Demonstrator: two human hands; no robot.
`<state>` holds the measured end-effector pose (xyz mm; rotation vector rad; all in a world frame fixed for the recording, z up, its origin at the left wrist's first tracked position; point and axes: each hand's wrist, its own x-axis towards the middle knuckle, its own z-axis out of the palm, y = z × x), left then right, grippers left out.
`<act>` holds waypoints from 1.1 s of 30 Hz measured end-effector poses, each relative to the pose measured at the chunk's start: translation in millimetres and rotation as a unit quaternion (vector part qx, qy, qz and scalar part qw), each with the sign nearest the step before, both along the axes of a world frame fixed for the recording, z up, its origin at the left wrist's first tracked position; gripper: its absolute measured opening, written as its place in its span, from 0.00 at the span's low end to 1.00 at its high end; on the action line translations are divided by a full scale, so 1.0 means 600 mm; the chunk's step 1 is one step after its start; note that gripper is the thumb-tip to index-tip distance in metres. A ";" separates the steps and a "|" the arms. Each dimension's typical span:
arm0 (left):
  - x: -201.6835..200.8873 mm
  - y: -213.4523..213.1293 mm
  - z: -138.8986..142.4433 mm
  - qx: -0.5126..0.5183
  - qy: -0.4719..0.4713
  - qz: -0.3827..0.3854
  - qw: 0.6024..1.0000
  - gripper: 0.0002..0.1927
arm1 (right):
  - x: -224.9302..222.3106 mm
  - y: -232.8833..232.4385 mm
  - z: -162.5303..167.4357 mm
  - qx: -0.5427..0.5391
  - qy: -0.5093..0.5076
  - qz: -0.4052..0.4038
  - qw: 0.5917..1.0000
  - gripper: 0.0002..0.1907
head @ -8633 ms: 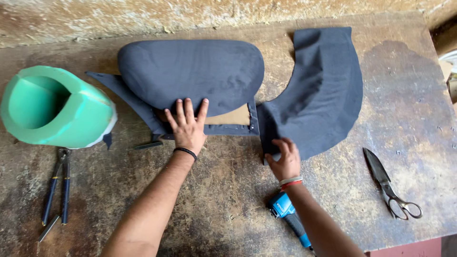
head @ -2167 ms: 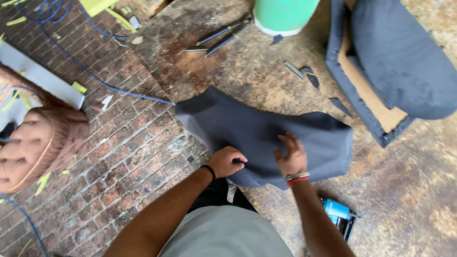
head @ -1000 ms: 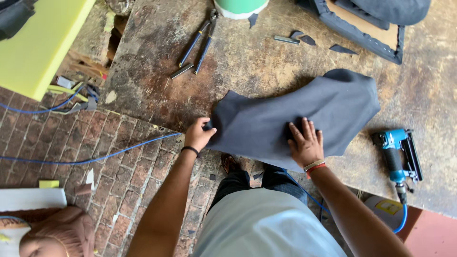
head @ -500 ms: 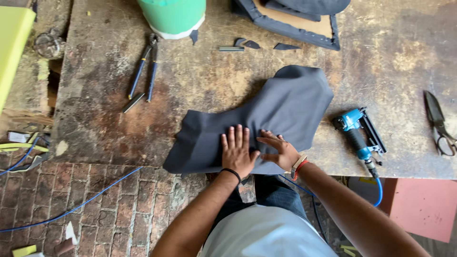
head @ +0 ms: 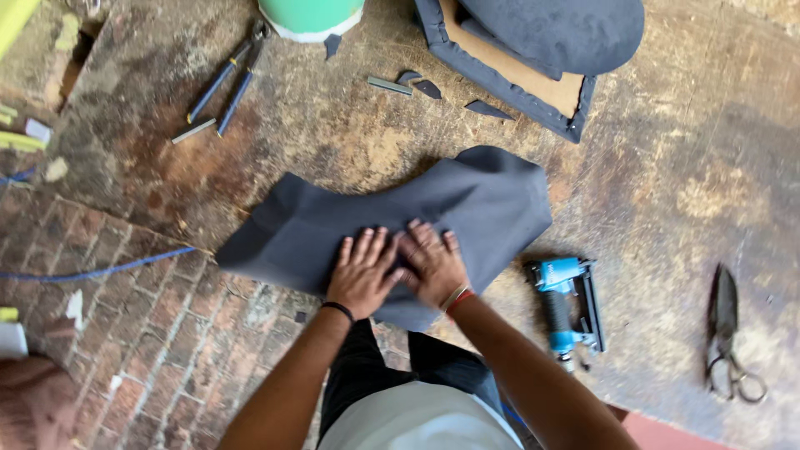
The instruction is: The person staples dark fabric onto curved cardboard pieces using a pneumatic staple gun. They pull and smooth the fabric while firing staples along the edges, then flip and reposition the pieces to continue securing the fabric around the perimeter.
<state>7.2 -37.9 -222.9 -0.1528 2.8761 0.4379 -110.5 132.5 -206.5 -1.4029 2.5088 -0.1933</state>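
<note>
a piece of dark grey fabric (head: 400,217) lies flat at the near edge of the worn worktop (head: 683,183), one corner hanging over the edge above the brick floor (head: 150,333). the left hand (head: 364,273) and the right hand (head: 431,265) press on it side by side, touching each other, fingers spread flat, holding nothing. just right of the fabric lies a blue staple gun (head: 567,304), further right black scissors (head: 727,333). behind the fabric lie pliers (head: 225,79), a green bucket (head: 310,17) and an upholstered seat piece (head: 533,50).
</note>
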 end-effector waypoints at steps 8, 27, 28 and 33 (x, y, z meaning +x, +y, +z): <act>0.026 0.014 0.036 -0.072 -0.053 0.197 0.976 0.43 | -0.208 0.087 0.003 0.041 -0.098 -0.279 0.954 0.56; 0.046 -0.202 0.126 0.098 -0.017 0.548 0.831 0.41 | -0.245 0.072 0.031 -0.092 -0.123 -0.377 0.913 0.65; 0.045 -0.208 0.125 0.110 -0.013 0.565 0.818 0.39 | -0.252 0.076 0.028 -0.106 -0.132 -0.394 0.903 0.61; 0.078 -0.232 0.134 0.224 0.052 0.687 0.689 0.31 | -0.264 0.075 0.032 -0.434 -0.380 -0.546 0.607 0.27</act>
